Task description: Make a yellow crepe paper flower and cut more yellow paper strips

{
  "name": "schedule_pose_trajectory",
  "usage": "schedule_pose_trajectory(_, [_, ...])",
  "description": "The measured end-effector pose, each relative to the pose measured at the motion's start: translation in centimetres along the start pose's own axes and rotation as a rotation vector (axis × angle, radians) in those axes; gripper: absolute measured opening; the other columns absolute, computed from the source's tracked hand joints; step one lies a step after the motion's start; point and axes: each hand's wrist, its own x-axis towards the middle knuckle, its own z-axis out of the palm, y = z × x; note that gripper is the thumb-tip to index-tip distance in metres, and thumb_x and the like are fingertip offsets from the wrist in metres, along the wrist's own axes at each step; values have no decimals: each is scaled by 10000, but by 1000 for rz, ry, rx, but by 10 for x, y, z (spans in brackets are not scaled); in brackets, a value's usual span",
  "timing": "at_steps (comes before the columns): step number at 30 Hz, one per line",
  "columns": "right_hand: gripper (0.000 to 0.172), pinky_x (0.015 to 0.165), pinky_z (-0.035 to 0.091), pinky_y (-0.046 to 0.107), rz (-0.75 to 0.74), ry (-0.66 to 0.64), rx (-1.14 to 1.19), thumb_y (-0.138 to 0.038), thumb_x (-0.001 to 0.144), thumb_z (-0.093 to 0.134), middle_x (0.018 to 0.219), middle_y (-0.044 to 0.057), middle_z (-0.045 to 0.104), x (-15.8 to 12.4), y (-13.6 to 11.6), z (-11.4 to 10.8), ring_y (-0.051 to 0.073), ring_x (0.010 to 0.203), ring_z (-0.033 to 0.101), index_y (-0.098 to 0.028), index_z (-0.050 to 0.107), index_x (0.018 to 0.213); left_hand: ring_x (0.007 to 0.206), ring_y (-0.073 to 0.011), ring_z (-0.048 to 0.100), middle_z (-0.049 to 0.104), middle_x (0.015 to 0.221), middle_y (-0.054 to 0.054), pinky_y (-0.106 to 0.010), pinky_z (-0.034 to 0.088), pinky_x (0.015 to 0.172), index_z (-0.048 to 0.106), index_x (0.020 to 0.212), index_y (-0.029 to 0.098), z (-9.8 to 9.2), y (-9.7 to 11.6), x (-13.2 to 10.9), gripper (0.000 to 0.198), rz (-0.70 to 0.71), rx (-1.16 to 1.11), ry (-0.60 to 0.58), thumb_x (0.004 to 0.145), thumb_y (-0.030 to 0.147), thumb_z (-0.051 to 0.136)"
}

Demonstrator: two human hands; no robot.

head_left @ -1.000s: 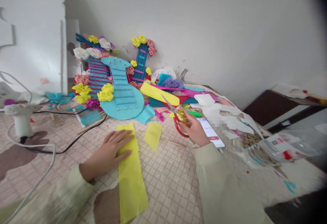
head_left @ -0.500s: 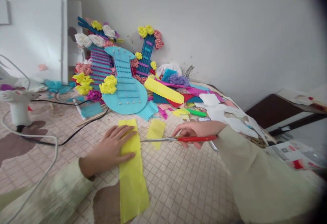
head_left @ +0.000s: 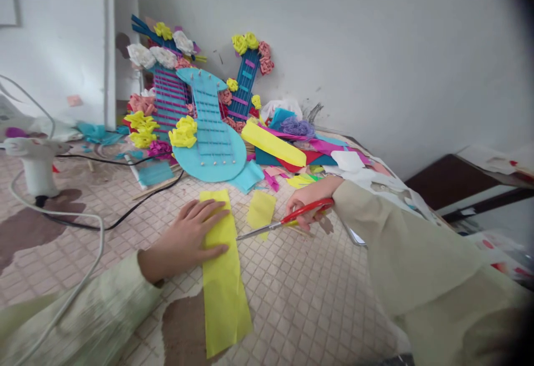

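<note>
My left hand lies flat with its fingers stretched over the upper part of a long yellow crepe paper strip, pressing it to the table. In my right hand are red-handled scissors, held by the handles. Their blades point left, with the tip near the strip's right edge; whether the tip touches the paper I cannot tell. A small yellow paper piece lies just beyond the blades.
A light blue guitar-shaped cutout stands behind, among paper flowers and stringed panels. A yellow paper roll rests on coloured scraps at the back. At left are a white glue gun and cables. A phone lies near my right sleeve.
The scissors have tilted, their handles rising and the tip moving slightly down along the strip's edge. My left hand stays on the strip. The whole view has shifted a little.
</note>
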Motion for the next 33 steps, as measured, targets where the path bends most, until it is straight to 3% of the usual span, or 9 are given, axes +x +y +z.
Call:
schedule_pose_trajectory(4, [490,413,340,200,-18,23,-23,-484,609,745,658,7,624,0,-6,1,101,501,491,-144,550,903,1287,-292,308,432,1381,-93,-531,182,1059,397,1317,228,-1,1,0,617,0,5,2,802,565,446])
schedule_pose_trajectory(9, [441,412,322,197,-4,42,-33,-506,612,733,652,-4,618,0,-13,3,93,488,480,-164,584,846,1285,-303,309,435,1376,-101,-532,181,1056,412,1308,222,-1,2,0,610,-5,-9,-3,801,559,453])
schedule_pose_trajectory(20, [341,410,287,196,15,75,33,-363,618,750,628,-14,614,7,-10,3,73,434,438,-173,616,868,1275,-312,327,449,1365,-110,-552,204,1049,404,1311,218,-2,2,2,616,-5,-3,-1,796,551,463])
schedule_pose_trajectory(33, [337,380,300,197,11,64,59,-313,595,768,705,3,646,12,-5,1,127,542,566,-207,620,879,1273,-305,329,451,1363,-104,-543,205,1047,396,1314,231,-1,2,1,601,6,2,5,800,532,475])
